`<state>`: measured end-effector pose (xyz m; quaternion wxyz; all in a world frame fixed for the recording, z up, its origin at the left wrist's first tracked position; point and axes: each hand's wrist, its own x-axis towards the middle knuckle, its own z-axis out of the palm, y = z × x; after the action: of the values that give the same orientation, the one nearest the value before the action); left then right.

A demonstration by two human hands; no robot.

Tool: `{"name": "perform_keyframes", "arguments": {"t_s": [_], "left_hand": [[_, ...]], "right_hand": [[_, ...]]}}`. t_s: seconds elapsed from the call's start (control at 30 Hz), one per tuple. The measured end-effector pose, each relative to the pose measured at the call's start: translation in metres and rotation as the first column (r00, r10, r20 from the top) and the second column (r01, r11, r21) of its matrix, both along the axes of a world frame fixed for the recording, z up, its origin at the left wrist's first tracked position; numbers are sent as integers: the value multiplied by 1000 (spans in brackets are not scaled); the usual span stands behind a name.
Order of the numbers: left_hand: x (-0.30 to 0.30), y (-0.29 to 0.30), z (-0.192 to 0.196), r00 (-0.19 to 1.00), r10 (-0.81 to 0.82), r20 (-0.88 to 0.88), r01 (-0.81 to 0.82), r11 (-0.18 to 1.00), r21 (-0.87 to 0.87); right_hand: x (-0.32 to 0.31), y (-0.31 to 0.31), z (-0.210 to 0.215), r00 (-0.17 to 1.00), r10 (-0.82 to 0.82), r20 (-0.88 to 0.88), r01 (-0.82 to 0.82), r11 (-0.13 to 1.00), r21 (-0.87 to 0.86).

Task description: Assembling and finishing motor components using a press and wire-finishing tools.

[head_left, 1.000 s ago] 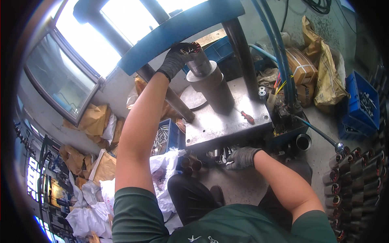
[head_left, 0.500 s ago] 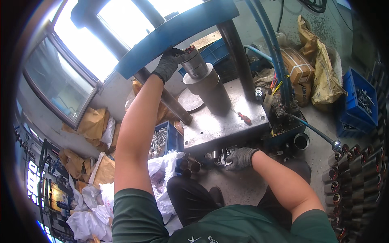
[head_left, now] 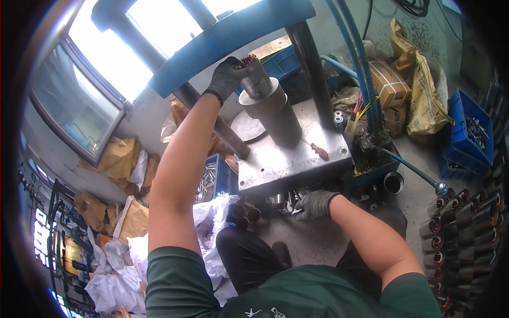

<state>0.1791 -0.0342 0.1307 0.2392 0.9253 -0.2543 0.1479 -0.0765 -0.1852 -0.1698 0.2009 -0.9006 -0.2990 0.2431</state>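
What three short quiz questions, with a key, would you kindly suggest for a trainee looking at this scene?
1. Which does the left hand touch? A) the carton; B) the top cylinder; C) the window.
2. True or false: the screwdriver lies on the plate.
3. Fill in: the right hand wears a dark grey ____.

Key: 1. B, at its upper end. 2. True. 3. Glove.
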Motion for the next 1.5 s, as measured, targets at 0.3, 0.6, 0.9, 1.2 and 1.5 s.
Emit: {"name": "perform_keyframes", "arguments": {"t_s": [0.3, 0.6, 0.9, 1.2, 1.5], "left_hand": [[-24, 47, -46, 992, -4, 130, 37, 966, -256], [-187, 244, -267, 950, -98, -295, -137, 719, -682], [-374, 304, -571, 516, 219, -828, -795, 482, -368], [-336, 314, -634, 280, 674, -684, -894, 442, 70], [-337, 317, -616, 312, 703, -639, -856, 500, 131]], "right_hand": [[-17, -17, 21, 996, 65, 60, -70, 995, 72], [-61, -34, 61, 979, -12, 205, -31, 978, 204], [-70, -33, 55, 944, -230, 237, 119, 907, 404], [-39, -17, 24, 887, -449, -111, 358, 514, 780], [-22, -29, 0, 874, -483, -45, 356, 577, 735]]}}
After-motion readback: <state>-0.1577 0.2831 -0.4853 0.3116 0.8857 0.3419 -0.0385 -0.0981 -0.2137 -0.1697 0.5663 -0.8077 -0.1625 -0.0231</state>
